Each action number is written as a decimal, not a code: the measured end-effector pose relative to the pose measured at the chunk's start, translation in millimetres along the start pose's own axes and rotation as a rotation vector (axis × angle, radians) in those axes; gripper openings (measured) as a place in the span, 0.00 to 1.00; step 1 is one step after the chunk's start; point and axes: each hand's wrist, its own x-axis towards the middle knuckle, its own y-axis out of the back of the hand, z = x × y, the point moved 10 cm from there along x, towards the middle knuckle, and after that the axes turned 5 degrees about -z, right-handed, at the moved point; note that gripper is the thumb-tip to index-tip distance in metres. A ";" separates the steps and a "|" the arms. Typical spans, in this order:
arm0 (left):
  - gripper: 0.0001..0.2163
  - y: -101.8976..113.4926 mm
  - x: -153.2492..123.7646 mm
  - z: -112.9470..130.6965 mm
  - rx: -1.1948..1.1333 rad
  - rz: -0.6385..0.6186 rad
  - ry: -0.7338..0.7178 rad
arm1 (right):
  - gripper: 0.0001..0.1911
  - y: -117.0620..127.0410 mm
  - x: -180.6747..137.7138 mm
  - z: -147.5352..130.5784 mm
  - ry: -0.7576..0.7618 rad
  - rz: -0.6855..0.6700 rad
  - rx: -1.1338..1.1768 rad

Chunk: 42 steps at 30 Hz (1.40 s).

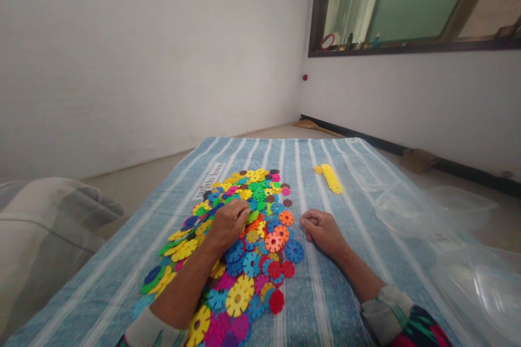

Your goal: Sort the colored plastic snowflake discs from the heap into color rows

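Observation:
A wide heap of notched plastic snowflake discs in many colours covers the middle of the table. Over the heap, my left hand is closed with its fingers curled down among the discs. A green disc lies right at its fingertips; whether they grip it or another piece is hidden. My right hand rests just right of the heap, fingers curled together over the cloth, and what is inside them cannot be seen. Beyond it, a row of overlapping yellow discs lies apart from the heap.
A blue-and-white striped cloth covers the table. Clear plastic containers stand along the right side. A grey-and-white fabric-covered piece is at the left. A broom and a cardboard box are on the floor beyond.

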 end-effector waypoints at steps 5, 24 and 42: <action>0.11 7.0 -2.1 -3.8 -0.001 0.053 0.057 | 0.09 0.3 -0.2 0.8 0.004 0.000 -0.018; 0.11 13.3 -7.1 -15.3 -0.102 0.112 0.210 | 0.10 1.4 -3.5 2.5 0.003 0.003 -0.037; 0.12 11.4 -6.5 -11.6 -0.101 0.084 0.180 | 0.11 0.7 -2.8 5.4 -0.013 -0.001 -0.028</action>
